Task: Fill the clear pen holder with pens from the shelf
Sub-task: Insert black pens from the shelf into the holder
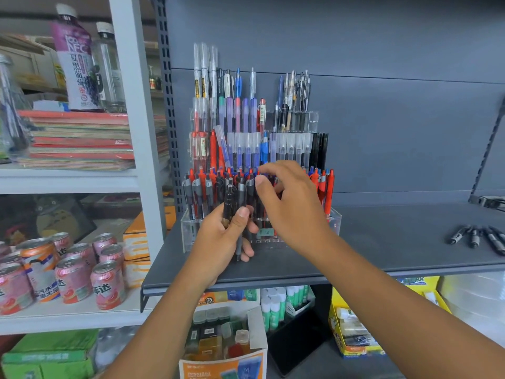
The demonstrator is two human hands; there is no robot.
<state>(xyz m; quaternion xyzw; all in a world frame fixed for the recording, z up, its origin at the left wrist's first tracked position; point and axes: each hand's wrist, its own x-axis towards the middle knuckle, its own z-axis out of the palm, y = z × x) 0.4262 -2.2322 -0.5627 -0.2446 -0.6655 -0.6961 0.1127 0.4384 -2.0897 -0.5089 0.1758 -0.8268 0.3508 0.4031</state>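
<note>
A clear tiered pen holder [334,220] stands on the dark grey shelf [382,242], packed with red, blue, purple and black pens in rising rows. My left hand [222,243] grips a small bunch of black pens [232,203] upright in front of the holder's lowest row. My right hand [289,203] reaches over the front row, thumb and fingers pinching the top of a black pen there; which pen exactly is partly hidden by the hand. Several loose black pens [478,237] lie on the shelf at the far right.
A white shelf unit on the left carries drink cans [73,277], stacked notebooks [79,138] and bottles [79,64]. Below the grey shelf sit boxes of glue sticks [276,305] and other stationery. A shelf bracket [486,199] juts at the right.
</note>
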